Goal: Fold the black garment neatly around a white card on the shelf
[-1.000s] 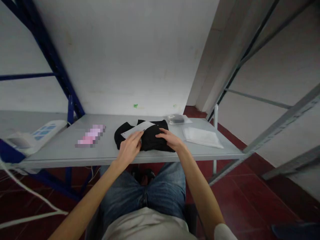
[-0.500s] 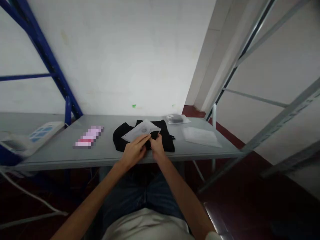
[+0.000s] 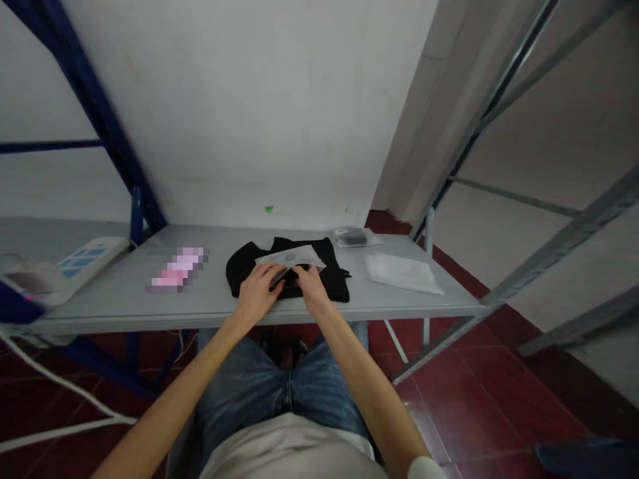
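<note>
Left fingers (image 3: pixel 272 271): curled onto the near edge of a clear plastic bag (image 3: pixel 291 255), pinching it, as far as the blur lets me tell.
Right fingers (image 3: pixel 301 273): bent and together on the same bag edge, close against the left ones; the grip itself is too small to make out.
Left hand (image 3: pixel 257 291): palm down, wrist at the counter's front edge, forearm running back and left toward the body.
Right hand (image 3: pixel 312 290): palm down, just beside the left, forearm angled in from the right.
Clear plastic bag: lies flat on the black garment (image 3: pixel 329 276).
Black garment: folded, mid-counter (image 3: pixel 120 299), near the front edge.
Right of hands: a flat white packet (image 3: pixel 402 273), well apart.
Behind: a small dark packaged item (image 3: pixel 353 235).
</note>
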`<state>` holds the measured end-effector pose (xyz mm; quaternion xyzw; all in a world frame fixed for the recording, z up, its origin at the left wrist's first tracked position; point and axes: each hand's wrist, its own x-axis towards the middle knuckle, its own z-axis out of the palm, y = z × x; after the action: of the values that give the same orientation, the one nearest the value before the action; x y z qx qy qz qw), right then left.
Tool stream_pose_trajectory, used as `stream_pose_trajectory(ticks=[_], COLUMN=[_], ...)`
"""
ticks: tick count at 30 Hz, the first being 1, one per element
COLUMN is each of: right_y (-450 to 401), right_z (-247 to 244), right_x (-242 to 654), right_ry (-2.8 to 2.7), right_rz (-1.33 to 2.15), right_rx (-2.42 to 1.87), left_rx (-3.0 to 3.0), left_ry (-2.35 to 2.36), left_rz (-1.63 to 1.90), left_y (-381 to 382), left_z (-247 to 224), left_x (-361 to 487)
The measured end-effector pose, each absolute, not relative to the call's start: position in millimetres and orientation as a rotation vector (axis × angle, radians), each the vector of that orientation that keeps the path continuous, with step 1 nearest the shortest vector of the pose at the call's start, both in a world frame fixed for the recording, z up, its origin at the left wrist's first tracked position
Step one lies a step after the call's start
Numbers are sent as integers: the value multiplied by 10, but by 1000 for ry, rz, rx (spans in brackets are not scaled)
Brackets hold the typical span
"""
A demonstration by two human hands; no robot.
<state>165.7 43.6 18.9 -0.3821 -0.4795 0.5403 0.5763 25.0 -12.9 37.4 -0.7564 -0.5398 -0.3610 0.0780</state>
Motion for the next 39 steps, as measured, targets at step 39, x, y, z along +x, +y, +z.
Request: stream_pose_trajectory(ticks=[39], right_y=[52], right_z=[459], right_x=[1467], right_ry=[-2405], right_rz=[-75], right_rx=[-986], left_rx=[-2361], left_ry=[-2233], left_rz=[-1293], left_y=[28], left_z=[599], left_x=[-444])
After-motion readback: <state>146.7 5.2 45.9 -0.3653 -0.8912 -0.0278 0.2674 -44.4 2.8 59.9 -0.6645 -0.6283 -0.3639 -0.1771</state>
